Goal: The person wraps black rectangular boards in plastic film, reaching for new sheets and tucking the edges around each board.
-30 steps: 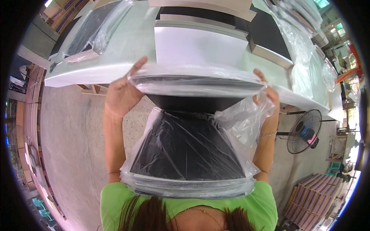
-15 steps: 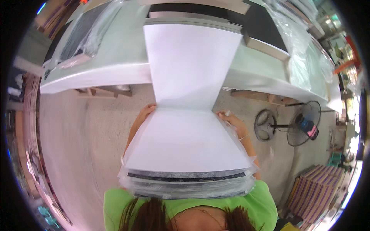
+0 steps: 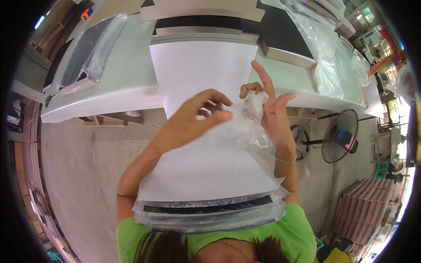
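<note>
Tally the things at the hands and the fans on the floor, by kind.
Hands: 2, left hand and right hand, both pinching the bunched end of the plastic bag
Plastic bag in the hands: 1
White flat panel in that bag: 1
Floor fans: 2, the second partly hidden
Total: 6

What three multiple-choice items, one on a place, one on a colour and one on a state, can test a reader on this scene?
1. Where is the fan?
A. on the table
B. on the floor at the person's right
C. behind the left arm

2. What colour is the person's shirt?
A. green
B. red
C. blue

3. What do the two hands do?
A. lie flat
B. bunch clear plastic
C. hold a tool

Key: 1 B, it stands beside the table. 2 A, green at both shoulders. 3 B, left hand and right hand pinch the plastic wrap over the white panel.
</note>
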Demonstrator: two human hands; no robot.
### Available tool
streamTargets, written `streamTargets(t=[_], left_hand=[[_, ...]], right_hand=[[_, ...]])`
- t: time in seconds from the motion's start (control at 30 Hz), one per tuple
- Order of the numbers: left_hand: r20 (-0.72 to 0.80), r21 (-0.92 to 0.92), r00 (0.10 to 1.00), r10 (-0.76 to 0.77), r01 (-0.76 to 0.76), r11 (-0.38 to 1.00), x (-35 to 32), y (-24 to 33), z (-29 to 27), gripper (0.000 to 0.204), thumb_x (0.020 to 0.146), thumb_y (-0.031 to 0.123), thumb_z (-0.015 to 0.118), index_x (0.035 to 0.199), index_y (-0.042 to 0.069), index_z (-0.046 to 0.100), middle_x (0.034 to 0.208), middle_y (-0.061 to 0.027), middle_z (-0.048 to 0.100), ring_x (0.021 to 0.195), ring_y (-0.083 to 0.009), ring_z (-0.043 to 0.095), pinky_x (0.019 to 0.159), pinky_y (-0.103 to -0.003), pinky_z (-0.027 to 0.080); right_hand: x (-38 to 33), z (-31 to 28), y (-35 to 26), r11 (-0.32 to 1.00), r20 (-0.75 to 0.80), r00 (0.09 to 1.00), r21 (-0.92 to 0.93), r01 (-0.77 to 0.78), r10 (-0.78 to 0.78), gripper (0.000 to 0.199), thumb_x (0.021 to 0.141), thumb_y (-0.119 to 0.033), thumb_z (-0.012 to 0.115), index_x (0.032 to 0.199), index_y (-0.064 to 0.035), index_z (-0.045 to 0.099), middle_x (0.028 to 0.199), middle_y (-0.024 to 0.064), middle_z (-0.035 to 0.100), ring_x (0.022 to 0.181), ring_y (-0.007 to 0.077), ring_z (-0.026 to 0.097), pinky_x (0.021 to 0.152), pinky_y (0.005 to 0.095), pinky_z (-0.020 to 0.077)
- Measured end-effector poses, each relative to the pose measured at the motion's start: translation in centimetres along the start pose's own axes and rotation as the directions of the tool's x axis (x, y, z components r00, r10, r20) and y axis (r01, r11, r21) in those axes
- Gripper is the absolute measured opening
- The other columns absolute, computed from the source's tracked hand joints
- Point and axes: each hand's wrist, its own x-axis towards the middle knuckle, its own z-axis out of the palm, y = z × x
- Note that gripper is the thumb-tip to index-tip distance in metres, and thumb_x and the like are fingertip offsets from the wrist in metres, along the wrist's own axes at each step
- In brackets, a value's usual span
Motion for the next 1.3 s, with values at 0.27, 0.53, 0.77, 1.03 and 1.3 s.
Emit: streamTargets(t=[0.27, 0.53, 0.77, 1.03, 1.3], left_hand=[[0.045, -0.262, 0.986, -0.161, 0.167, 0.951, 0.7, -1.1, 0.2, 0.068, 0.071, 0.024, 0.075, 0.124, 0.005, 0.036, 0.096, -0.0094, 0.053, 0.086, -0.0129, 0.051, 0.074, -0.025, 0.041], [0.124, -0.225, 0.964, -0.236, 0.259, 0.939, 1.5, -4.4, -1.6, 0.073, 0.079, 0.062, 0.053, 0.121, 0.002, 0.048, 0.089, -0.0085, 0.058, 0.086, -0.0157, 0.053, 0.080, -0.027, 0.040], [0.347, -0.448, 0.889, -0.299, 0.438, 0.779, 1.8, -4.3, -2.2, 0.061, 0.083, 0.057, 0.051, 0.107, 0.002, 0.060, 0.098, -0.0067, 0.061, 0.094, -0.0102, 0.054, 0.084, -0.021, 0.041], [0.188, -0.518, 0.922, -0.340, 0.387, 0.763, 1.6, -5.3, -2.4, 0.036, 0.080, 0.037, 0.067, 0.094, 0.004, 0.064, 0.086, -0.0003, 0.062, 0.082, -0.0061, 0.058, 0.069, -0.017, 0.047], [0.090, -0.519, 0.951, -0.296, 0.298, 0.801, 0.4, -5.1, -2.6, 0.031, 0.081, 0.034, 0.067, 0.087, 0.004, 0.065, 0.074, -0.0001, 0.061, 0.064, -0.0029, 0.054, 0.056, -0.015, 0.043]], right_hand=[[0.8, 1.6, 1.1, 0.963, -0.134, 0.980, -0.243, 0.113, -0.149, 0.108, 0.064, -0.085, 0.003, 0.142, -0.0127, 0.018, 0.093, 0.0035, 0.043, 0.078, 0.0090, 0.038, 0.068, 0.0179, 0.0343], [0.4, 0.5, 2.7, 0.959, -0.025, 0.981, -0.216, 0.182, -0.192, 0.097, 0.075, -0.079, 0.011, 0.141, -0.0088, 0.019, 0.092, 0.0035, 0.038, 0.077, 0.0109, 0.034, 0.063, 0.0207, 0.0299], [0.3, 0.9, 2.7, 0.951, 0.046, 0.977, -0.225, 0.212, -0.207, 0.091, 0.082, -0.072, 0.015, 0.141, -0.0026, 0.018, 0.097, 0.0059, 0.039, 0.083, 0.0133, 0.032, 0.071, 0.0200, 0.0306], [-0.1, 0.3, 3.7, 0.939, -0.029, 0.983, -0.304, 0.163, -0.180, 0.047, 0.092, -0.011, 0.037, 0.138, -0.0068, 0.028, 0.089, 0.0048, 0.046, 0.071, 0.0122, 0.039, 0.073, 0.0217, 0.0368], [-1.7, -7.1, 7.1, 0.910, -0.530, 0.846, -0.379, -0.167, -0.066, 0.027, 0.095, -0.014, 0.038, 0.115, -0.0053, 0.054, 0.067, -0.0008, 0.046, 0.054, 0.0049, 0.039, 0.048, 0.0181, 0.0338]])
